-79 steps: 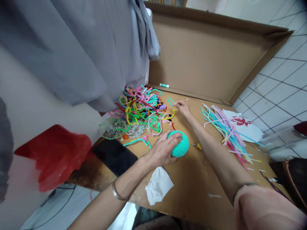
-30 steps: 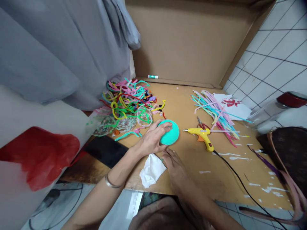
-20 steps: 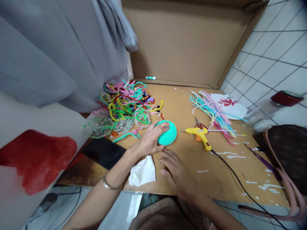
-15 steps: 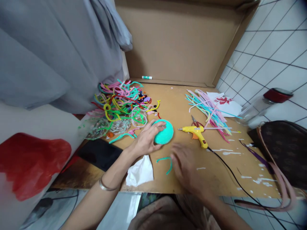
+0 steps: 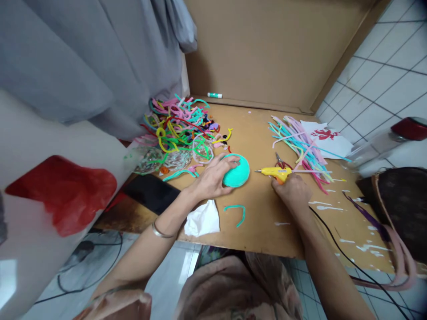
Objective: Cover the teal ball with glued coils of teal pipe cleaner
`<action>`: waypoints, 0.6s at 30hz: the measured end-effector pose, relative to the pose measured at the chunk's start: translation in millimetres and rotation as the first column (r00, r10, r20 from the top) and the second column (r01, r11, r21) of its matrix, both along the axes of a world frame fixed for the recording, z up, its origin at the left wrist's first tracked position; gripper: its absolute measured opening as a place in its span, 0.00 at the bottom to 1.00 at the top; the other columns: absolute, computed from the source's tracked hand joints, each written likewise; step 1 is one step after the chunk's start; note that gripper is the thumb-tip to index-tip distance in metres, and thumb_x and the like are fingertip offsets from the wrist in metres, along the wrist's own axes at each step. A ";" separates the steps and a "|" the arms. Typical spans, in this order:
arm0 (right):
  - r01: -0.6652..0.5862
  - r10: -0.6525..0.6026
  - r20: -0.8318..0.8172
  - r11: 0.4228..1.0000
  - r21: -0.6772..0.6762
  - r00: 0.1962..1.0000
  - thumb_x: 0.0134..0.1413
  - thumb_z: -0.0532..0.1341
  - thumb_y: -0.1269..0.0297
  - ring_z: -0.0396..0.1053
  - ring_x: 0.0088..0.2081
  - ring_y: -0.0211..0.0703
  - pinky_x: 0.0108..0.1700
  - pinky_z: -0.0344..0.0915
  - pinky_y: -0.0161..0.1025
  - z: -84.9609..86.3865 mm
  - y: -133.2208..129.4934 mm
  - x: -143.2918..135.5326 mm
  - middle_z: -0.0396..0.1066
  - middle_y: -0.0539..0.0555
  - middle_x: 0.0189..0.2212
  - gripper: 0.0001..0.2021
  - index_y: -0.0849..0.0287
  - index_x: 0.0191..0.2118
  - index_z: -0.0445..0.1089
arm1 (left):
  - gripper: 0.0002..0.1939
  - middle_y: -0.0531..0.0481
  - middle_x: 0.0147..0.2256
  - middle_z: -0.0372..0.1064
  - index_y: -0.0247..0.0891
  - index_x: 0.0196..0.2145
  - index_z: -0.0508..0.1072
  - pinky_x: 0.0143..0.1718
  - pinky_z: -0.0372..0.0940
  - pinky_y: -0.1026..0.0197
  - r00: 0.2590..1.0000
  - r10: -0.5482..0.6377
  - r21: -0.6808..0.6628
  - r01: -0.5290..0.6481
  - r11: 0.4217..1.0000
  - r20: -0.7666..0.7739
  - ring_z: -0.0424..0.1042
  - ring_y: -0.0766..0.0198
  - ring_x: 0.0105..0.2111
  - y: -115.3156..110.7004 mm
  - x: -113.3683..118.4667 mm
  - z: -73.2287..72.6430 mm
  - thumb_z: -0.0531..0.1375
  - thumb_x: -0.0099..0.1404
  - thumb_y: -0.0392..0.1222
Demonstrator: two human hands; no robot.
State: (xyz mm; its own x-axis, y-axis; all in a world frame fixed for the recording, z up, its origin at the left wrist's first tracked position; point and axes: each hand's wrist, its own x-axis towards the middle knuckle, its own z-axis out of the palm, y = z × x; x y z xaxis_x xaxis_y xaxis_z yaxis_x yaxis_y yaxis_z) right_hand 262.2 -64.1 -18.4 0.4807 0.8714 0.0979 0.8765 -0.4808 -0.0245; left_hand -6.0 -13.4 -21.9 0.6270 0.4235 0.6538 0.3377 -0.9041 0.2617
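My left hand (image 5: 218,176) is wrapped round the left side of a turquoise ball (image 5: 239,172), which rests at the middle of the table. On the right, my right hand (image 5: 293,190) closes round the handle of a yellow hot glue gun (image 5: 275,172), whose metal nozzle points left toward the ball. A glue stick pokes out of its back end. Below the ball lies a bent turquoise pipe cleaner (image 5: 244,215). A crumpled white tissue (image 5: 203,218) sits under my left wrist. Behind the glue gun is a pair of scissors (image 5: 279,159), partly covered.
A tangled heap of coloured pipe cleaners (image 5: 180,120) fills the back left, beside a dark phone (image 5: 151,193). Straight pipe cleaners (image 5: 300,140) lie back right near a clear bottle (image 5: 383,140) and a brown bag (image 5: 400,209). The gun's black cord (image 5: 336,246) trails off the front right.
My right hand has moved right and up from beside the bent pipe cleaner and taken hold of the glue gun's handle. My left hand stays on the ball; the camera view has shifted.
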 end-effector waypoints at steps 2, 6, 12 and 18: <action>0.019 -0.016 -0.060 0.999 0.051 0.998 0.55 0.57 0.50 0.74 0.41 0.56 0.37 0.64 0.42 0.3 -2.0 4.2 0.74 0.67 0.41 0.24 0.67 0.48 0.71 | 0.32 0.35 0.59 0.66 0.40 0.56 0.58 0.63 0.58 0.34 1.000 0.009 -0.013 -0.009 1.000 0.008 0.66 0.44 0.60 -0.3 0.0 0.8 0.66 0.58 0.43; 0.042 -0.001 -0.111 0.930 0.365 0.994 0.47 0.60 0.53 0.71 0.37 0.57 0.33 0.61 0.43 0.7 -8.6 11.2 0.73 0.64 0.35 0.23 0.65 0.45 0.70 | 0.33 0.35 0.59 0.66 0.41 0.58 0.57 0.64 0.56 0.34 1.000 0.003 -0.037 -0.003 0.999 0.003 0.66 0.44 0.61 -1.7 -0.8 2.4 0.66 0.57 0.41; -0.023 0.082 -0.046 0.688 0.725 0.996 0.44 0.61 0.52 0.66 0.31 0.53 0.30 0.57 0.42 19.1 2.2 -3.6 0.68 0.58 0.30 0.20 0.60 0.41 0.66 | 0.34 0.35 0.58 0.66 0.41 0.58 0.57 0.64 0.57 0.34 1.000 0.015 -0.049 -0.015 0.999 0.011 0.67 0.44 0.60 -0.5 -0.7 -0.7 0.66 0.57 0.42; -0.126 0.177 0.012 0.647 0.752 0.984 0.44 0.56 0.58 0.66 0.30 0.53 0.32 0.59 0.44 32.3 25.6 -30.8 0.67 0.57 0.26 0.13 0.59 0.36 0.65 | 0.33 0.35 0.59 0.65 0.40 0.58 0.57 0.65 0.55 0.34 1.000 0.024 -0.049 -0.024 0.999 -0.014 0.66 0.45 0.61 -2.3 -1.8 0.2 0.66 0.57 0.41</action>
State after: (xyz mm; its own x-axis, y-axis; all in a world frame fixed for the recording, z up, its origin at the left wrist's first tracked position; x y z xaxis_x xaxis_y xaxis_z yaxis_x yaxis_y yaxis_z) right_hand 231.4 -38.4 13.8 0.3759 0.5766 0.7254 0.9199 -0.1379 -0.3670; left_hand -7.8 -15.7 -21.7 0.6248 0.4697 0.6237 0.3627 -0.8820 0.3008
